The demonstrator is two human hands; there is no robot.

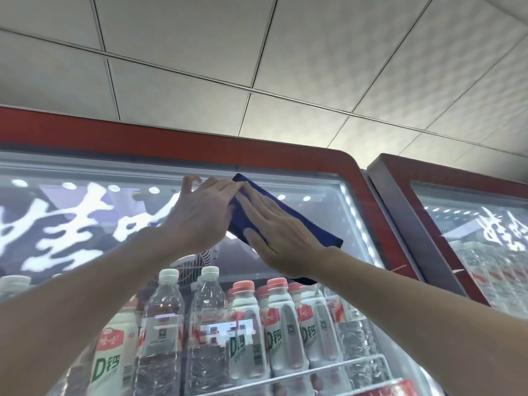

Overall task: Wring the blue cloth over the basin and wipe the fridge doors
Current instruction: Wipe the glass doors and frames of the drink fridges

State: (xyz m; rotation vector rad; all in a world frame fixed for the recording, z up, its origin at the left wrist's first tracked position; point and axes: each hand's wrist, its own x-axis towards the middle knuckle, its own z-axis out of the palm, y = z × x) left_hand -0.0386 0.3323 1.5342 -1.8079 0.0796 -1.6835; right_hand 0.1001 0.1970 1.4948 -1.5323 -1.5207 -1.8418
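The left hand (200, 215) and right hand (271, 232) are together, fingers straight. The right lies flat on the blue cloth (291, 215) and the left presses its upper end. The cloth slants across the fridge door (328, 224) glass, just under its top edge. Bare glass runs leftward and down to the bottles (205, 310). The red frame (200, 141) is near on the right, with a second fridge (428, 172) beside it.

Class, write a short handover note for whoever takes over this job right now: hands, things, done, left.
Left hand and right hand: both flat, pressing the blue cloth against the fridge door, near its top.
Basin: not in view.
Done: wiping started, up high.
Left: rest of this door, then the second door on the right.
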